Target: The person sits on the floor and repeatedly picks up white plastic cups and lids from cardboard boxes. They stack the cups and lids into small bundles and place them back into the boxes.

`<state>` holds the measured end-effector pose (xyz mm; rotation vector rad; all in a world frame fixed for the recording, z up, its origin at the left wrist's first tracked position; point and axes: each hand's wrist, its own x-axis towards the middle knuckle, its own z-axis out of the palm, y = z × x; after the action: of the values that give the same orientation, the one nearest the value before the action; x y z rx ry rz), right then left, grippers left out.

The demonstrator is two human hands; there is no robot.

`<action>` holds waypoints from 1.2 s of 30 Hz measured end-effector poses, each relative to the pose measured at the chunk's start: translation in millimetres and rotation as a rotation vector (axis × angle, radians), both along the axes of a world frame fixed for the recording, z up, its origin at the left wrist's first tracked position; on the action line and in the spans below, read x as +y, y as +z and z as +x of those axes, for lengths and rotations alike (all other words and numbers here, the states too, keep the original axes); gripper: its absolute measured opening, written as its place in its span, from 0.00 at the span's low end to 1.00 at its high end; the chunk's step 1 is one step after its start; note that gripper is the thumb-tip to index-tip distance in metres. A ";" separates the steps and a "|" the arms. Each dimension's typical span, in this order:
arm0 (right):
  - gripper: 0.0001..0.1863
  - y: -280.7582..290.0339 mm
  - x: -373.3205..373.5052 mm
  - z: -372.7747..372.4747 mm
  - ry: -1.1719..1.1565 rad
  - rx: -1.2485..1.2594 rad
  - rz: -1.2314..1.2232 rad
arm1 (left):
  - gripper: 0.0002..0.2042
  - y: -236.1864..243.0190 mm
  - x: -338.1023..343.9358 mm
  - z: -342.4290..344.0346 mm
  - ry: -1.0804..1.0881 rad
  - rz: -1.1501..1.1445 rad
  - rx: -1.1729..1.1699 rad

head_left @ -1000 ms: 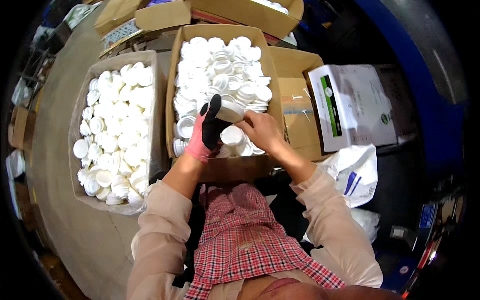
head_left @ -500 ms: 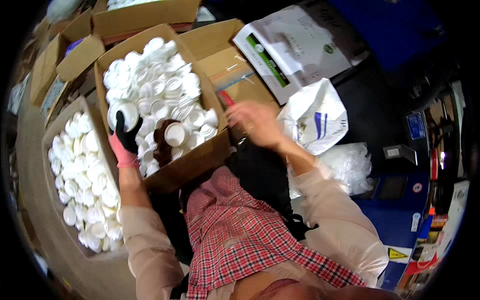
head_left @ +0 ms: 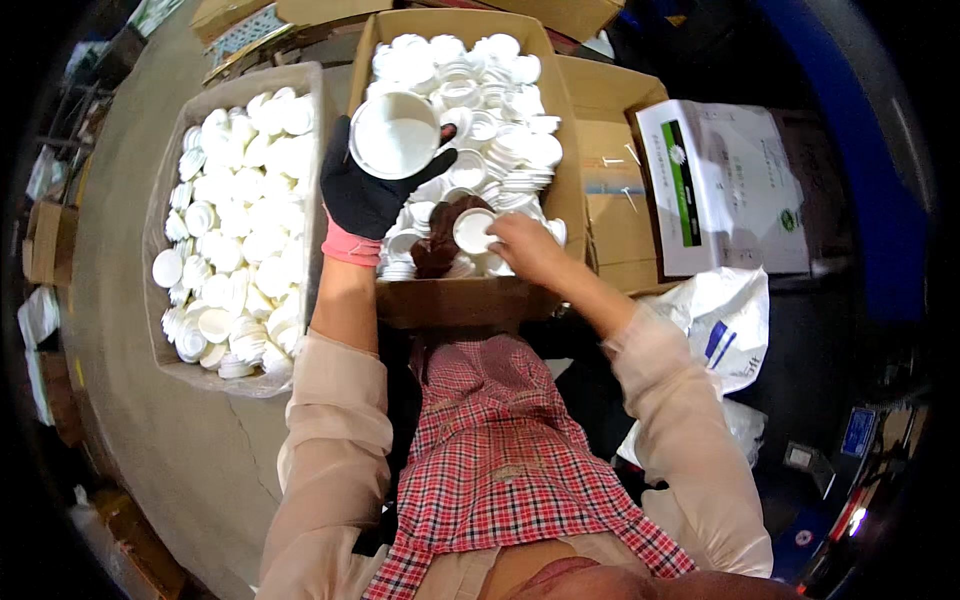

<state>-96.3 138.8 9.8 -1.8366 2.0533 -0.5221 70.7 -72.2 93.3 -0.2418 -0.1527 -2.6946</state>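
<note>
My left hand point(head_left: 362, 195), in a black glove with a pink cuff, grips a round white plastic lid point(head_left: 395, 137), its hollow side facing up. It is above the left part of a cardboard box point(head_left: 430, 300) heaped with white plastic lids point(head_left: 480, 125). The fingers of my bare right hand point(head_left: 530, 248) close on the edge of a smaller white lid point(head_left: 473, 231) near the box's front. Beneath and beside that lid lies a crumpled dark brown piece point(head_left: 435, 250), perhaps cloth or a glove.
Left of the box, a lined bin point(head_left: 312, 180) holds many more white lids. To the right are an open carton point(head_left: 615, 235) with a few thin white pieces, a printed white cardboard panel point(head_left: 720, 190) and a white plastic sack point(head_left: 740, 320). A blue machine point(head_left: 880, 200) flanks the right.
The view has swung, so the boxes sit further right. My right hand has come from the box's right side to the small lid. The red thing beside it earlier no longer shows there.
</note>
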 end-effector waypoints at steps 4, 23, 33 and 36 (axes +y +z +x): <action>0.18 -78.6 -72.8 40.7 -0.081 0.386 0.201 | 0.32 -4.7 -7.8 8.3 0.564 -1.073 -0.577; 0.17 66.1 -72.3 11.1 -0.283 -1.296 -0.365 | 0.32 -38.9 16.6 -6.5 0.333 -0.599 -0.539; 0.14 86.2 -51.9 11.0 0.010 -0.352 -0.557 | 0.27 -26.8 30.3 -10.2 0.883 -1.470 -0.836; 0.13 86.7 -51.7 31.6 0.147 -0.276 -0.648 | 0.25 -31.9 39.4 -18.7 0.587 -0.785 -0.527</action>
<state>-64.7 87.1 96.6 -2.0689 1.6567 -1.4380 51.9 -32.8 61.4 0.2632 -1.2272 -1.9329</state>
